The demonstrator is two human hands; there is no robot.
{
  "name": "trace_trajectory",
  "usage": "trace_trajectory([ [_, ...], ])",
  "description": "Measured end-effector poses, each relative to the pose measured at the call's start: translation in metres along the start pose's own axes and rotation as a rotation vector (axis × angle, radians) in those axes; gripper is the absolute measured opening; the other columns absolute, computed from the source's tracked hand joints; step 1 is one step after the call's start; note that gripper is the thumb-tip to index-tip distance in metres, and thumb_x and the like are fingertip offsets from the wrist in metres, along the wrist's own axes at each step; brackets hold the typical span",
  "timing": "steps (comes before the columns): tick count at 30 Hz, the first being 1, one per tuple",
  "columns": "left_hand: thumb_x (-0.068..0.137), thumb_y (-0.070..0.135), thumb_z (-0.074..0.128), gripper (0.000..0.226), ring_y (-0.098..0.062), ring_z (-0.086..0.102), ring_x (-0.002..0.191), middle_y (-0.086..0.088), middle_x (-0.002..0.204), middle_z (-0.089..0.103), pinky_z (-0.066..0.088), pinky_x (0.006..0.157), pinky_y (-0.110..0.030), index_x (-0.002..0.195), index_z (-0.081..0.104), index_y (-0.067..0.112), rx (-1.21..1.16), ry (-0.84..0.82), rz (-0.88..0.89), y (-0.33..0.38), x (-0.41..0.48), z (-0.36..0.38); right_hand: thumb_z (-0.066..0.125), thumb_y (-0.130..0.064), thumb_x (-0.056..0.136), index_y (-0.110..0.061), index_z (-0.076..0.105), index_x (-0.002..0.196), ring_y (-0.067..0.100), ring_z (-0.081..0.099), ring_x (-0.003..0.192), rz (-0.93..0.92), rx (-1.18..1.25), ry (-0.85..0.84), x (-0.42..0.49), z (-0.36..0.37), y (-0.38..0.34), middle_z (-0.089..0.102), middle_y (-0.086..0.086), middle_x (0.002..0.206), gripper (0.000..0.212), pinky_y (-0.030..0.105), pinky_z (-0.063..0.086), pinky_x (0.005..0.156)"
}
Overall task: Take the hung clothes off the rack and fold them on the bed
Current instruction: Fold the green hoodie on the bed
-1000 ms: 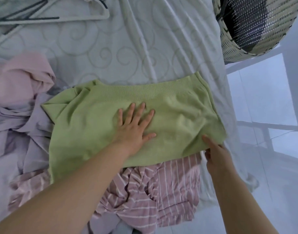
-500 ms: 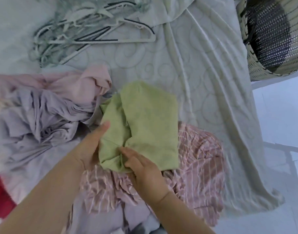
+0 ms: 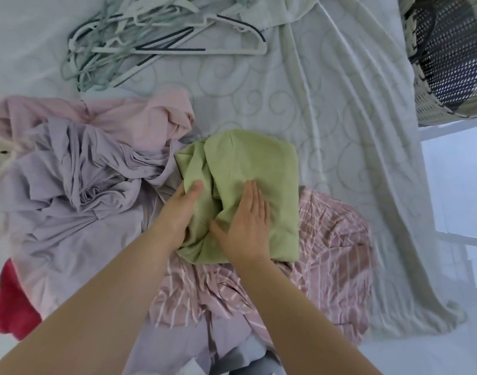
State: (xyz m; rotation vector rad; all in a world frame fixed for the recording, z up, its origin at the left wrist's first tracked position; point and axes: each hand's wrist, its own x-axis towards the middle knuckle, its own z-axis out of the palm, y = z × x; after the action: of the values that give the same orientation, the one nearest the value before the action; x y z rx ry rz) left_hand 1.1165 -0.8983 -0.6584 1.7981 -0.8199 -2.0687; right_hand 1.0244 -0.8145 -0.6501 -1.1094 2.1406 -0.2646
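Pale swirl-stitched bed, white floor at right, wicker basket upper right, hangers heaped upper left; folded green top lies centre frame on a striped pink garment beside crumpled lilac clothes, left hand pinching its left edge, right hand fingers flat, pressing it.

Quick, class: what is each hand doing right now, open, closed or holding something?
Left hand: grips the edge of the green top, thumb on top.
Right hand: open, flat on the green top.
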Motion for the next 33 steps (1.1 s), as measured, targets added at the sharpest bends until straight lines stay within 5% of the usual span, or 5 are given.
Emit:
trace_trajectory([
  [8,0.095,0.014,0.046,0.037,-0.013,0.050,0.118,0.011,0.123,0.055,0.036,0.106,-0.034,0.123,0.045,0.039,0.287,0.102,0.321,0.013,-0.004,-0.012,0.036,-0.025,0.097,-0.016,0.044,0.139,0.017,0.061,0.100,-0.024,0.444,0.238,-0.018,-0.021,-0.011,0.063,0.003,0.122,0.044,0.021,0.044,0.090],
  [15,0.049,0.089,0.054,0.106,-0.018,0.047,0.125,0.003,0.136,0.050,0.030,0.110,-0.038,0.133,0.048,0.024,0.146,0.128,-0.018,0.007,0.010,-0.031,0.027,-0.033,0.099,-0.018,0.014,0.150,0.020,0.003,0.146,-0.312,-0.045,-0.301,-0.017,0.027,-0.026,0.010,-0.001,0.159,0.055,0.034,-0.008,0.115],
  [20,0.055,0.071,0.072,0.112,-0.019,0.046,0.124,-0.001,0.138,0.046,0.036,0.101,-0.030,0.137,0.029,0.009,0.579,0.064,0.077,-0.004,0.010,-0.012,0.036,-0.038,0.090,-0.016,0.043,0.136,0.020,0.031,0.132,0.003,0.354,0.325,-0.007,-0.015,0.039,0.039,0.006,0.143,0.052,0.034,0.023,0.111],
  [24,0.072,0.037,0.076,0.089,-0.029,0.043,0.126,-0.012,0.140,0.042,0.035,0.097,-0.031,0.135,0.027,-0.002,0.594,0.202,0.045,-0.006,0.016,0.002,0.059,-0.033,0.090,-0.010,0.054,0.120,0.023,0.057,0.110,0.524,0.816,0.014,0.013,-0.039,0.089,0.059,0.007,0.123,0.039,0.036,0.045,0.096],
  [33,0.079,0.023,0.068,0.016,-0.023,0.064,0.078,-0.006,0.085,0.070,0.050,0.068,-0.029,0.092,0.064,0.015,0.114,0.064,-0.217,0.024,-0.011,0.016,0.080,-0.038,0.064,-0.021,0.058,0.119,0.024,0.068,0.093,0.558,1.222,-0.258,0.004,-0.062,0.077,0.070,0.003,0.106,0.061,0.040,0.057,0.076],
])
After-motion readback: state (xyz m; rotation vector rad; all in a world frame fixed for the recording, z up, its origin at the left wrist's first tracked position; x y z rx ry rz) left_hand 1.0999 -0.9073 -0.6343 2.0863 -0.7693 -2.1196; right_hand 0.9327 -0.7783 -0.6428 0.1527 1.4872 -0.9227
